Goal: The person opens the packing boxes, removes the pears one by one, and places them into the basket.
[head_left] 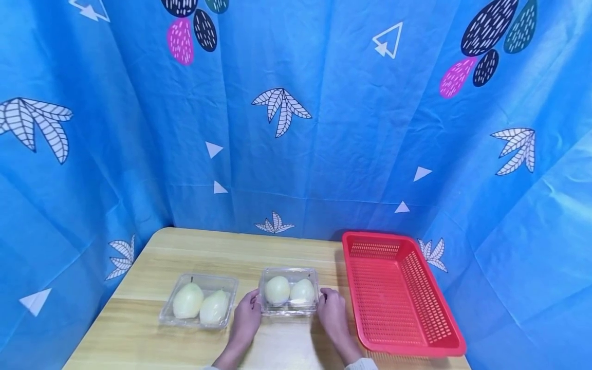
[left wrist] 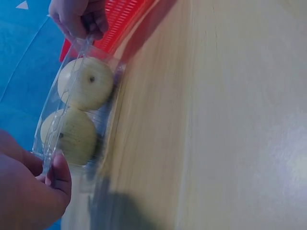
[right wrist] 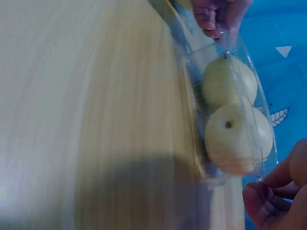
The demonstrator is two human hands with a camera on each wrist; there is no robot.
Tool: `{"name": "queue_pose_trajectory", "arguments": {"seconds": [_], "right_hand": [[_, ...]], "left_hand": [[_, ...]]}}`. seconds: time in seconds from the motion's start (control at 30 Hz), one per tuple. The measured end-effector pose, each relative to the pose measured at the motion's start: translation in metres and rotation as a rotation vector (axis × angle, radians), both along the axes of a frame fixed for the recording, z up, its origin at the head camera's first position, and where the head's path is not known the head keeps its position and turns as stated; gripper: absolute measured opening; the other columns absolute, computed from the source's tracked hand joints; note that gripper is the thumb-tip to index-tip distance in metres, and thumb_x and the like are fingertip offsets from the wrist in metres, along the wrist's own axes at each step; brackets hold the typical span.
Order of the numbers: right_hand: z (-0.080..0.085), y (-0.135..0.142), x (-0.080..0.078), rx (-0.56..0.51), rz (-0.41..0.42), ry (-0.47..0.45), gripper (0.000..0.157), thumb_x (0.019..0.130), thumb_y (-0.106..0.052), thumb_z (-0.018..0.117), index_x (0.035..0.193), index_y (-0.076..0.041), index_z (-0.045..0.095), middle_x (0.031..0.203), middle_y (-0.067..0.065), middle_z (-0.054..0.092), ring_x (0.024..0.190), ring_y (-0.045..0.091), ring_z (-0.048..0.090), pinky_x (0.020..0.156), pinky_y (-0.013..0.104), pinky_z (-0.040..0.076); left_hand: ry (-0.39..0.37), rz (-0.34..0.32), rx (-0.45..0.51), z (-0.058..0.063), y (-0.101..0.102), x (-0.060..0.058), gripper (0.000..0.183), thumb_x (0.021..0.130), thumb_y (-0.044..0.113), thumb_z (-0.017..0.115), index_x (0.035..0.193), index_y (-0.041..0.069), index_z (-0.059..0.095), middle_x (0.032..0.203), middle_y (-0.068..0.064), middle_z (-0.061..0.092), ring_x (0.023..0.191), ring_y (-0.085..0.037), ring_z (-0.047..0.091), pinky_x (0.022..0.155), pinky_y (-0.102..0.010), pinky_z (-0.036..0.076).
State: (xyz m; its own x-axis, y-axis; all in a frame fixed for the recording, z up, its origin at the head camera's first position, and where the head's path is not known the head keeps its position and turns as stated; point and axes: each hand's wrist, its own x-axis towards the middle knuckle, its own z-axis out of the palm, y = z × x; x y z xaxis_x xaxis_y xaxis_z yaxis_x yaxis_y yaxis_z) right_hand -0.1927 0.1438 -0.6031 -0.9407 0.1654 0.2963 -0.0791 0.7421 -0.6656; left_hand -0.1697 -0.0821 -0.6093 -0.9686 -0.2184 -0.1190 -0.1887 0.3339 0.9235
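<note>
A clear plastic clamshell box (head_left: 289, 311) with two pale yellow-green pears (head_left: 302, 293) inside is held between both hands. My left hand (head_left: 245, 319) pinches the rim at its left end, thumb and fingers meeting on the plastic edge in the left wrist view. At the opposite end my right hand (head_left: 334, 317) pinches the same rim. The lid looks closed over the pears. Whether the box's base touches the table cannot be told. To the left, a second clear box (head_left: 199, 277) holds two more pears (head_left: 188, 301), and no hand touches it.
A red plastic basket (head_left: 384, 298) with slotted sides stands on the right of the wooden table (head_left: 277, 252), just beyond the right hand. Blue patterned curtain (head_left: 296, 159) hangs behind the table and along both sides.
</note>
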Motion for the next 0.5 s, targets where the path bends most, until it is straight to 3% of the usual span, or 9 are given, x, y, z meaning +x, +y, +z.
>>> {"name": "queue_pose_trajectory", "arguments": {"seconds": [0.23,0.4,0.5], "right_hand": [[0.005,0.005,0.0,-0.098,-0.002,-0.059,0.026,0.085,0.009,0.063,0.106,0.007,0.076,0.093,0.021,0.078,0.084,0.032,0.075,0.073,0.042,0.063],[0.002,0.006,0.003,-0.093,-0.034,-0.044,0.03,0.083,0.01,0.061,0.108,0.006,0.076,0.093,0.015,0.078,0.086,0.029,0.075,0.078,0.044,0.063],[0.001,0.004,0.004,-0.055,-0.04,-0.002,0.028,0.083,0.009,0.062,0.107,0.006,0.076,0.094,0.019,0.078,0.087,0.033,0.075,0.079,0.047,0.063]], "left_hand": [[-0.023,0.018,0.243,-0.005,-0.001,0.002,0.045,0.102,0.006,0.054,0.142,-0.014,0.049,0.118,-0.024,0.068,0.085,-0.017,0.066,0.066,-0.027,0.058],[-0.042,-0.005,0.308,-0.011,-0.001,0.008,0.047,0.102,0.009,0.058,0.142,-0.013,0.05,0.105,-0.014,0.069,0.076,-0.011,0.064,0.066,-0.025,0.058],[-0.037,-0.018,0.332,-0.013,-0.003,0.01,0.049,0.102,0.011,0.06,0.142,-0.014,0.049,0.098,-0.011,0.068,0.075,-0.012,0.063,0.066,-0.025,0.058]]}}
